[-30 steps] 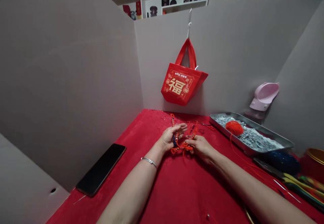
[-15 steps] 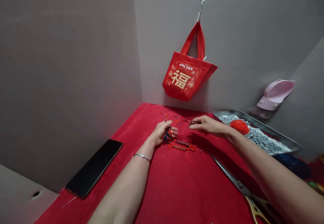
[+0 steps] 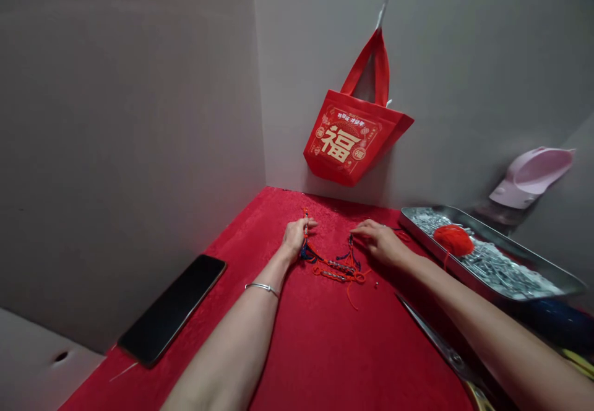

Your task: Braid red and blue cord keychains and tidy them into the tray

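My left hand [image 3: 295, 236] is closed on a red and dark blue braided cord [image 3: 305, 233], which stands up from between thumb and fingers. Across from it, my right hand [image 3: 379, 242] pinches the top of a second braided cord [image 3: 351, 251], whose loose ends hang down to the table. Between and just below both hands lie red cords with silvery, bead-like sections [image 3: 335, 275]. One thin red tail trails toward me. A tiny shiny bead-like piece [image 3: 376, 285] rests to their right.
A black phone [image 3: 174, 309] lies at left on the red tabletop [image 3: 320, 349]. Scissors [image 3: 439, 340] lie partly under my right forearm. A metal tray [image 3: 487, 290] at right holds silvery pieces and a red yarn ball [image 3: 453, 240]. A red bag [image 3: 355, 138] hangs against the wall.
My right hand has lowered its cord so the ends hang onto the table. The cord in my left hand now shows more upright. The whole view has shifted slightly.
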The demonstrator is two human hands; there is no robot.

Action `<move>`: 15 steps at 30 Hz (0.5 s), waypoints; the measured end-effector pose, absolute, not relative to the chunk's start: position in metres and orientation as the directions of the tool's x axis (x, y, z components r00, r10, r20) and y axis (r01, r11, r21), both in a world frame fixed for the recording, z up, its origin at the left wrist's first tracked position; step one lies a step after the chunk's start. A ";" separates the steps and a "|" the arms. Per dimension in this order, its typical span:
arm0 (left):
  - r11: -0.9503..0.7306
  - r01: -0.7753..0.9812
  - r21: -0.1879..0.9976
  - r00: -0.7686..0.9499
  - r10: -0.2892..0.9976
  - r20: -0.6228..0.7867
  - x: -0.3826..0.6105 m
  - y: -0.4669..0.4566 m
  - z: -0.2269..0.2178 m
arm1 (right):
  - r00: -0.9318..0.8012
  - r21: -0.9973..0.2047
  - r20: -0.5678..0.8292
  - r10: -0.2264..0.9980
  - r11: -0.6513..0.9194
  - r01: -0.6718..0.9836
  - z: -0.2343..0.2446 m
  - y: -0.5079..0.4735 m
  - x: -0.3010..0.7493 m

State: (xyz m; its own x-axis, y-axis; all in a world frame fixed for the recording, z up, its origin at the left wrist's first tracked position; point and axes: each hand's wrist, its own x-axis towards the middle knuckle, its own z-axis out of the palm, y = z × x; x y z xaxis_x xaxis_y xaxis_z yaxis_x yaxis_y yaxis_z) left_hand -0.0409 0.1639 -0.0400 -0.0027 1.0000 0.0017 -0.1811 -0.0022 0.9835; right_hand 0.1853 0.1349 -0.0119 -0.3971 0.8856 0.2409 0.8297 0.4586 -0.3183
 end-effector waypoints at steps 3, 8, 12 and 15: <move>-0.123 -0.047 0.991 -0.076 0.990 0.119 -0.045 0.159 -0.033 | -0.156 -0.408 0.204 0.967 0.228 0.884 -0.010 0.128 0.196; -0.285 0.262 0.922 -0.084 0.945 0.316 -0.046 0.146 -0.023 | -0.095 -0.383 0.074 0.993 0.116 0.916 -0.007 0.130 0.181; -0.335 0.497 0.801 0.064 0.934 0.351 -0.045 0.138 -0.025 | -0.055 -0.367 0.056 0.997 0.071 0.927 -0.011 0.135 0.156; -0.307 0.550 0.777 0.046 0.940 0.339 -0.048 0.135 -0.022 | -0.077 -0.400 0.067 0.995 0.097 0.912 -0.011 0.135 0.149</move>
